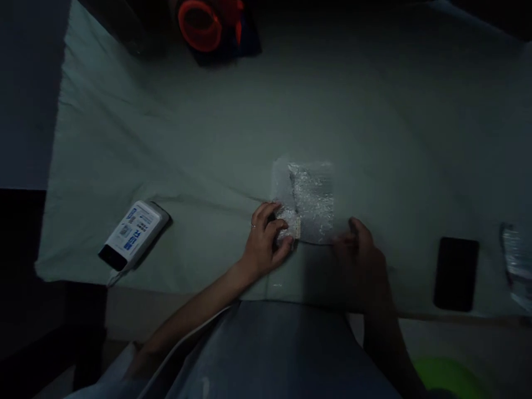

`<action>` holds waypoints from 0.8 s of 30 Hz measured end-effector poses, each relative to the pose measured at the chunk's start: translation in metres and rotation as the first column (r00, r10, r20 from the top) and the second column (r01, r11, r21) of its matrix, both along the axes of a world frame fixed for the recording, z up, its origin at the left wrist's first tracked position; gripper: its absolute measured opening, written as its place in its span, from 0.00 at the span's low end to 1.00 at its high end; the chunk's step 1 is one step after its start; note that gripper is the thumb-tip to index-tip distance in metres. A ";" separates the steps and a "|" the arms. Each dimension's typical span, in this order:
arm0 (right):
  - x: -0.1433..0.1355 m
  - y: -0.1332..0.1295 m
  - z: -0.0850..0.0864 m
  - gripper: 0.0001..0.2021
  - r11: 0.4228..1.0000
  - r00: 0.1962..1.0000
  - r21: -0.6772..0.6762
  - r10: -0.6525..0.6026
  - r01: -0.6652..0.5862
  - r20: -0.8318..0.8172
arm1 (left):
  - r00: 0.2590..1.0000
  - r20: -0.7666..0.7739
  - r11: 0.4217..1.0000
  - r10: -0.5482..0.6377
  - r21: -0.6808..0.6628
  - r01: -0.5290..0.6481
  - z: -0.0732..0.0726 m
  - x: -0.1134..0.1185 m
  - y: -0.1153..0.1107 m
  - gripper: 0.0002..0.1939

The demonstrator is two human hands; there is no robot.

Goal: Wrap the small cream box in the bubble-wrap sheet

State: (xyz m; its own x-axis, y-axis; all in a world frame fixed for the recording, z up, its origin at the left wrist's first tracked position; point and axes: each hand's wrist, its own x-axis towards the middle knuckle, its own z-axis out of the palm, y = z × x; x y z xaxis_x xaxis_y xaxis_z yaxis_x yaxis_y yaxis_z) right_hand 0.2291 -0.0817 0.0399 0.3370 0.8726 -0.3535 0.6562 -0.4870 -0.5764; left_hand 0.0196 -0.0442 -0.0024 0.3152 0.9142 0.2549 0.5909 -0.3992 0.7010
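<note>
A sheet of clear bubble wrap (315, 199) lies on the pale green cloth, its left part overlapped by another layer. My left hand (268, 235) rests at its lower left corner, fingers curled over a small, light-coloured packet (294, 223) that lies on the wrap. Just right of the wrap's lower right corner is my right hand (359, 246), dim and slightly blurred, with its fingers bent. Whether anything is between those fingers is too dark to tell.
On the left lies a white device (135, 235) with blue print. A black phone (456, 274) is to the right, with a shiny plastic packet (517, 263) beyond it. An orange-rimmed object (200, 25) stands at the back. The cloth's (199, 133) front edge is near my body.
</note>
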 end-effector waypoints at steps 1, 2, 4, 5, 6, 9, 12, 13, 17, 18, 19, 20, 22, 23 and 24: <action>-0.002 0.000 -0.004 0.33 0.999 0.999 -0.030 -0.013 0.011 -0.050 | 1.000 0.013 1.000 0.020 -0.002 -0.020 -0.001 0.002 -0.001 0.11; -0.005 0.001 -0.008 0.34 0.999 0.992 -0.027 -0.037 0.034 -0.117 | 0.999 0.030 0.999 0.033 -0.009 -0.033 -0.001 0.003 -0.003 0.11; -0.013 0.003 -0.015 0.36 0.993 0.954 0.007 -0.115 0.122 -0.276 | 0.997 0.072 0.999 0.036 -0.026 -0.035 0.001 0.004 -0.004 0.11; -0.017 0.004 -0.018 0.36 0.983 0.922 0.013 -0.165 0.181 -0.351 | 0.995 0.091 0.999 0.029 -0.035 -0.026 0.003 0.004 -0.005 0.12; -0.020 0.005 -0.019 0.35 0.972 0.885 0.008 -0.212 0.237 -0.414 | 0.994 0.106 0.999 0.021 -0.043 -0.017 0.004 0.004 -0.006 0.12; -0.027 0.006 -0.014 0.24 0.962 0.797 -0.075 -0.260 0.263 -0.544 | 0.994 0.108 0.998 0.005 -0.066 0.002 0.008 0.004 -0.009 0.11; -0.034 0.004 -0.003 0.12 0.981 0.807 -0.098 -0.192 0.166 -0.558 | 0.999 0.054 0.999 0.006 -0.042 -0.004 0.011 0.005 -0.011 0.10; -0.037 0.003 0.000 0.12 0.987 0.831 -0.078 -0.161 0.141 -0.533 | 0.999 0.028 1.000 0.022 -0.018 -0.021 0.011 0.006 -0.012 0.09; -0.052 0.005 0.011 0.10 0.998 0.932 0.062 0.053 -0.032 -0.359 | 0.993 -0.069 0.995 0.099 0.031 -0.097 0.013 0.010 -0.013 0.09; -0.055 0.006 0.013 0.10 0.990 0.941 0.102 0.124 -0.096 -0.316 | 0.992 -0.081 0.996 0.093 0.025 -0.091 0.013 0.011 -0.013 0.09; -0.057 0.007 0.015 0.09 0.977 0.942 0.139 0.192 -0.159 -0.276 | 0.993 -0.086 0.997 0.077 0.018 -0.076 0.013 0.011 -0.014 0.09; -0.059 0.007 0.016 0.10 0.962 0.937 0.171 0.251 -0.213 -0.243 | 0.994 -0.088 0.998 0.059 0.015 -0.058 0.014 0.011 -0.014 0.09; -0.059 0.007 0.019 0.11 0.933 0.918 0.215 0.334 -0.290 -0.213 | 0.996 -0.081 0.999 0.027 0.022 -0.026 0.015 0.009 -0.013 0.09; -0.059 0.006 0.020 0.12 0.921 0.903 0.222 0.368 -0.320 -0.222 | 0.998 -0.064 1.000 0.009 0.024 -0.007 0.016 0.007 -0.013 0.09; -0.057 0.006 0.021 0.13 0.911 0.885 0.221 0.398 -0.349 -0.242 | 0.999 -0.036 1.000 -0.015 0.017 0.015 0.017 0.005 -0.013 0.10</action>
State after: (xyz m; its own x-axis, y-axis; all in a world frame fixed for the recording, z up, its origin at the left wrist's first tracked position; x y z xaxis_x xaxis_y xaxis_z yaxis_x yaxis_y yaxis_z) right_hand 0.1720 -0.0760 0.0613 -0.1156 0.9680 -0.2228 0.5728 -0.1183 -0.8111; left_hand 0.0242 -0.0570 0.0144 0.3381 0.9049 0.2587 0.6091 -0.4199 0.6728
